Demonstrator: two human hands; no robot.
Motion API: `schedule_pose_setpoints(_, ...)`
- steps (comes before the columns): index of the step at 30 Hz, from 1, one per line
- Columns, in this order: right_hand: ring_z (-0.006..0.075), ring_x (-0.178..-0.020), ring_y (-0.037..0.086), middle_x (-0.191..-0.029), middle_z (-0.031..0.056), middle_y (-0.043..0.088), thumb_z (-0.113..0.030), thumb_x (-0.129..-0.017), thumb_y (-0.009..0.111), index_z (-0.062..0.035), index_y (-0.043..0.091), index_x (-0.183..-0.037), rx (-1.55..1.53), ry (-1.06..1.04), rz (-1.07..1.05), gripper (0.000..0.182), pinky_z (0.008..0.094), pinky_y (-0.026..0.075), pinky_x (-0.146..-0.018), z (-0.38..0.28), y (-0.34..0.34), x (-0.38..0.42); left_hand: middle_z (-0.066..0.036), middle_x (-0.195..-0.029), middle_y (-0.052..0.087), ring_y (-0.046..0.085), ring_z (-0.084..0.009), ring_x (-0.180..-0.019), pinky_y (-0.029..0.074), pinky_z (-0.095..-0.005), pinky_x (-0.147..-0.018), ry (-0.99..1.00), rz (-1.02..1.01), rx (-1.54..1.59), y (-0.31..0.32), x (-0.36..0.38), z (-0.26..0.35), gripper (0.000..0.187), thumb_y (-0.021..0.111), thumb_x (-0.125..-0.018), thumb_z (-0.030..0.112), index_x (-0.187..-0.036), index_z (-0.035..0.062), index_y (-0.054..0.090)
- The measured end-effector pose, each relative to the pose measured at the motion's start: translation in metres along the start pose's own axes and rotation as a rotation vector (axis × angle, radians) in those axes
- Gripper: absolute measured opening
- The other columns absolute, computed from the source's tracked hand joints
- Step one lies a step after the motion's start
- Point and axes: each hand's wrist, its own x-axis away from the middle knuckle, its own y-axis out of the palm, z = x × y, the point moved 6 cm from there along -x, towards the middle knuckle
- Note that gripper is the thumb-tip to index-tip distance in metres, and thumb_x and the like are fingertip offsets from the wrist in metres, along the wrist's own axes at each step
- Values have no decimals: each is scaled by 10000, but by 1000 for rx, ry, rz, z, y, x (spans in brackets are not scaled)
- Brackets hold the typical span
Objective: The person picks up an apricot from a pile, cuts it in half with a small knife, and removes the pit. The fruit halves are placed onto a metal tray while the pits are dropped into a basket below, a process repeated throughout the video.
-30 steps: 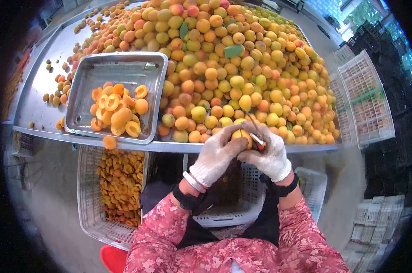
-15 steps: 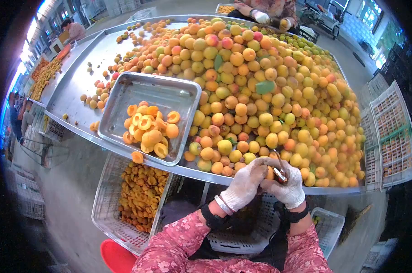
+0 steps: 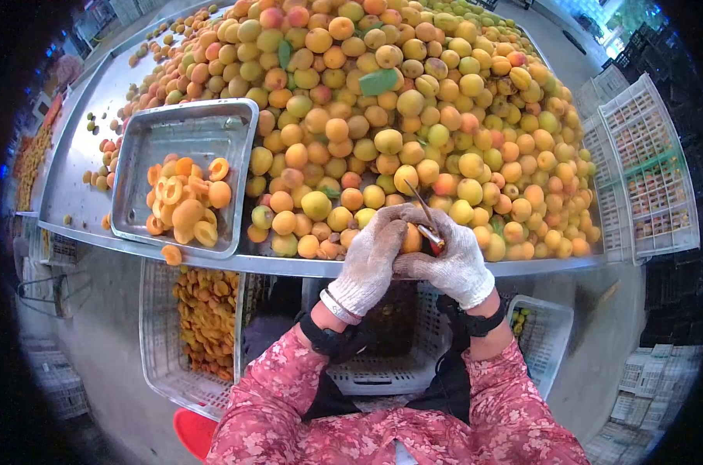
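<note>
Both my hands wear whitish work gloves stained brown at the fingers, and they meet over the table's front edge. Closed around an apricot [image 3: 412,239] is my left hand [image 3: 369,260]. My right hand [image 3: 450,260] grips a small knife [image 3: 419,203], whose thin blade points up and away over the fruit. The right fingers also touch the apricot's side, and the fingers cover part of it. Beyond them rises a big heap of whole apricots [image 3: 390,142]. To the left, a metal tray [image 3: 204,128] holds halved apricots [image 3: 182,205], and one half [image 3: 171,254] lies on its front rim.
A metal-rimmed table [image 3: 289,267] carries the heap. Beneath it stand a crate of apricot halves [image 3: 205,318], a crate between my legs [image 3: 390,380], and a small crate [image 3: 545,333] on the right. Stacked white crates [image 3: 650,167] stand at the table's right end.
My view has tilted down and shifted, so the table and tray sit further left and higher. The other person across the table has left the view. Both hands stay on the apricot and knife.
</note>
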Motion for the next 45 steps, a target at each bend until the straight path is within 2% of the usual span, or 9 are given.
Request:
schedule_pose_setpoints(3,184,-1009,651,-1131,121,668,-176,-642,883,-27,605,-1169,11,-51,26,615,319,516,-877,8,-2,1,-133,-1103,639,609,-212,-1037,464,-324,-912,67,-13,-335,-1,-2,15,312,452,-989,208,-1218,24,557)
schedule_pose_setpoints(13,144,-1013,627,-1098,82,659,-82,-642,851,-14,587,-1173,-65,-56,107,597,286,502,-899,15,0,13,-141,-1053,637,638,-244,-956,504,-345,-846,-7,-49,-214,-4,-4,3,377,392,-1012,293,-1234,25,536)
schedule_pose_setpoints(18,166,-1128,572,-1212,85,592,20,-682,765,9,548,-1226,-482,122,215,587,312,469,-967,7,-20,15,-101,-1035,623,630,-204,-875,536,-349,-765,-297,-72,833,6,-6,-5,399,400,-1022,363,-1202,40,549)
schedule_pose_setpoints(25,40,-552,515,-936,32,651,2,-778,683,-20,559,-1237,-548,179,273,476,199,404,-462,19,-24,17,-113,-1006,608,641,-220,-880,554,-377,-784,-297,-244,1068,10,-7,-9,370,392,-1025,333,-1182,30,537)
schedule_pose_setpoints(27,56,-606,552,-946,37,653,-4,-786,688,-18,562,-1229,-547,210,272,462,204,441,-509,20,-26,19,-144,-1071,615,641,-259,-947,551,-400,-831,-245,-56,671,7,-6,-11,475,387,-1021,422,-1234,18,517)
schedule_pose_setpoints(32,165,-947,649,-1014,89,667,-39,-768,757,-4,573,-1191,-336,34,432,463,279,532,-815,19,-25,18,-189,-1256,567,603,-316,-1112,506,-430,-958,-245,43,896,9,-14,-28,463,360,-1036,388,-1269,2,467)
schedule_pose_setpoints(35,246,-923,683,-1038,155,677,-88,-705,817,19,572,-1170,308,-239,365,536,320,542,-816,4,-13,18,-182,-1257,563,596,-324,-1115,480,-442,-994,-272,53,955,13,-13,-29,500,360,-1027,434,-1278,12,457)
schedule_pose_setpoints(38,279,-903,686,-1027,150,682,-100,-692,831,11,579,-1162,339,-222,279,545,329,546,-799,8,-5,17,-171,-1254,566,599,-319,-1110,475,-444,-1002,-327,101,1120,16,-15,-37,526,367,-1016,466,-1285,23,455)
schedule_pose_setpoints(45,130,-820,656,-933,81,701,-47,-814,739,16,641,-1047,-116,-16,331,261,282,540,-754,4,-16,17,-139,-1209,590,615,-279,-1082,517,-411,-944,-354,82,949,22,-10,-33,513,334,-1026,464,-1293,45,467)
